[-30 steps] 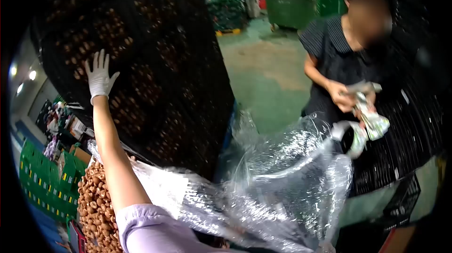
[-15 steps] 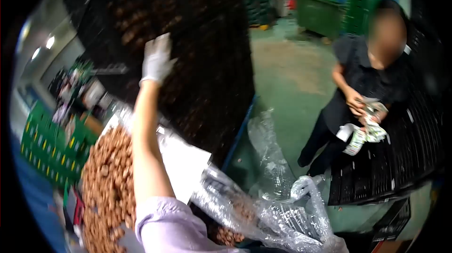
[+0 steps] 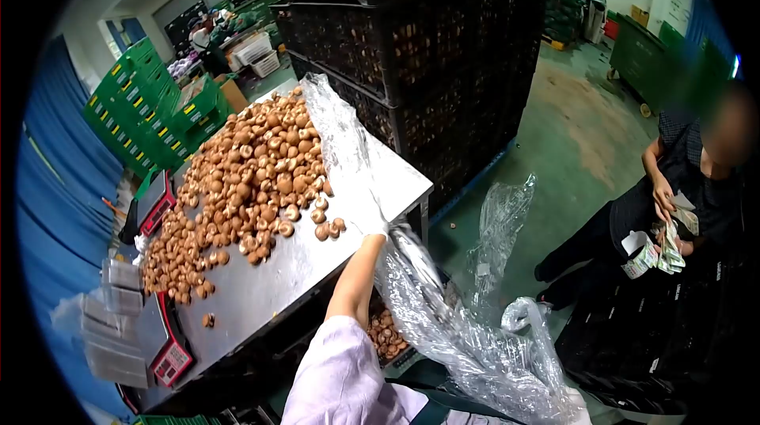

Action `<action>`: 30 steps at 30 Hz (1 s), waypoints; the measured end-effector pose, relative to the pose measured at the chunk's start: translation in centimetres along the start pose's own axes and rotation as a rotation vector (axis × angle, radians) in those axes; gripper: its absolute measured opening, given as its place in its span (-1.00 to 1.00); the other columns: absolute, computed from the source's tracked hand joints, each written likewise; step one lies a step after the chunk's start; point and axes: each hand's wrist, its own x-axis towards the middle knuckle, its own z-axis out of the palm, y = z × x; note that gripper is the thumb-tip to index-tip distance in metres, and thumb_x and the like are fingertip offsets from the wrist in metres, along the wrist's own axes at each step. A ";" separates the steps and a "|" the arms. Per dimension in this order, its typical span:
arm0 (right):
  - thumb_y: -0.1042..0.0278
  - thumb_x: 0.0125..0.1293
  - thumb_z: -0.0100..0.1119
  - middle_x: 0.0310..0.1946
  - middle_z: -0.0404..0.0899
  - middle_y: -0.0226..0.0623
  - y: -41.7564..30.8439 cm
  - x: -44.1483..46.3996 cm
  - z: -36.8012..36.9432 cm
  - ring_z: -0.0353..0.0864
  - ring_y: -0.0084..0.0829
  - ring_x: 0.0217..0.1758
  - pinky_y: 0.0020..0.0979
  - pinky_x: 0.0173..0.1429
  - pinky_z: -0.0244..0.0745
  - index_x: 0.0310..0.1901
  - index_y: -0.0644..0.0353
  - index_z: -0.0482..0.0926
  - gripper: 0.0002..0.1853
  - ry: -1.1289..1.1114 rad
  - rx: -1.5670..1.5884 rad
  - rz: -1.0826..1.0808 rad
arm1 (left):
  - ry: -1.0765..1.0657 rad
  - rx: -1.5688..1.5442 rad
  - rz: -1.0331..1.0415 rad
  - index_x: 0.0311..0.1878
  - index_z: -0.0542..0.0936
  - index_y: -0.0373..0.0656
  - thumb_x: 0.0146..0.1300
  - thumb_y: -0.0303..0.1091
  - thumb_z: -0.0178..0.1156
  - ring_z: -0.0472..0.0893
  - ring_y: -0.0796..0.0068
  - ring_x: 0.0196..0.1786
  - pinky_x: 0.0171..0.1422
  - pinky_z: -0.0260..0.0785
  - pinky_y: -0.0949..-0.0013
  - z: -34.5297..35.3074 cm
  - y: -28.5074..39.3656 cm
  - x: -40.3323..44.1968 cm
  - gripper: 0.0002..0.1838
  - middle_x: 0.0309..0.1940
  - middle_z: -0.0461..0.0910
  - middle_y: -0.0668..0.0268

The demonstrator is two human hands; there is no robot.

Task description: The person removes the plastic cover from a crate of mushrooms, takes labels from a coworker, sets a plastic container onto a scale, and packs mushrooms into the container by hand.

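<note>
My left hand [image 3: 370, 223], in a white glove, is closed on a long sheet of clear plastic film [image 3: 427, 298] at the table's right edge. One part of the film lies over the tabletop beyond the hand; the rest hangs down to the lower right. There my right hand [image 3: 579, 407], also gloved and partly cut off by the frame, grips the bunched film. A big heap of brown mushrooms [image 3: 257, 160] covers the metal table [image 3: 273, 286] left of my left hand. More mushrooms in a crate [image 3: 386, 338] show below the table edge.
Tall black crates [image 3: 419, 53] filled with mushrooms stand behind the table. Two red scales [image 3: 170, 362] [image 3: 158, 207] and clear plastic boxes [image 3: 115, 330] are at left, with green crates [image 3: 150, 108] behind. A person [image 3: 677, 187] holding papers stands at right beside black crates [image 3: 633, 322].
My left hand has come down from the black crate stack, where its fingers were spread, and now holds the film. The view has turned, showing more of the table and the scales.
</note>
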 end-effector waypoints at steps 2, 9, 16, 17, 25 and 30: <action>0.60 0.19 0.13 -0.31 0.62 -0.31 2.7 1.3 -1.3 0.60 -0.47 -0.29 -0.43 -0.17 0.53 -0.06 0.41 0.51 -0.74 -0.057 0.031 -0.013 | 0.076 -0.137 0.036 0.34 0.26 -0.23 0.07 -0.18 0.21 0.27 -0.03 0.31 0.39 0.08 0.11 2.4 -3.2 1.4 -0.25 0.31 0.23 -0.11; 0.36 0.32 0.03 -0.24 0.62 -0.25 6.5 3.1 5.2 0.63 -0.50 -0.29 -0.53 -0.20 0.53 -0.02 0.34 0.52 -0.72 -0.170 0.343 0.065 | 0.663 -0.798 0.472 0.09 0.54 -0.23 -0.04 -0.43 0.36 0.58 0.16 -0.19 -0.07 0.43 0.25 -17.8 4.1 8.5 -0.47 -0.27 0.60 0.08; 0.40 0.35 -0.16 -0.15 0.57 -0.07 12.2 5.3 8.5 0.63 -0.24 -0.18 -0.22 -0.04 0.60 0.03 0.37 0.43 -0.69 -0.160 0.757 0.159 | -0.392 -1.523 0.996 -0.17 0.61 -0.18 0.10 -0.37 0.28 0.54 0.53 -0.51 -0.35 0.44 0.38 -31.7 12.5 -5.4 -0.78 -0.50 0.62 0.32; 0.36 0.37 -0.18 -0.10 0.56 -0.05 11.4 4.4 8.7 0.61 -0.22 -0.10 -0.18 0.02 0.57 0.07 0.36 0.40 -0.66 -0.135 0.810 0.143 | 0.207 -1.140 1.413 -0.24 0.63 -0.05 0.01 -0.46 0.22 0.53 0.42 -0.59 -0.46 0.41 0.34 -33.3 12.8 -10.5 -0.80 -0.64 0.52 0.28; -0.32 0.20 0.05 0.23 0.35 -0.05 9.3 -4.6 13.5 0.40 -0.24 0.25 -0.18 0.30 0.32 0.29 0.44 0.16 -0.07 -0.258 0.604 -0.065 | -0.781 -1.153 1.571 -0.10 0.64 0.03 -0.02 -0.49 0.20 0.48 0.18 0.05 0.21 0.26 0.15 -23.1 -0.4 -36.8 -0.65 -0.07 0.54 0.26; 0.40 0.24 0.15 -0.15 0.61 -0.26 14.6 -9.0 17.7 0.64 -0.39 -0.16 -0.34 -0.03 0.56 0.00 0.37 0.52 -0.68 0.117 0.293 0.132 | -1.160 -1.083 1.680 0.13 0.51 -0.02 0.04 -0.41 0.17 0.39 0.15 0.21 0.25 0.23 0.10 -25.2 -7.3 -37.3 -0.51 0.11 0.46 0.20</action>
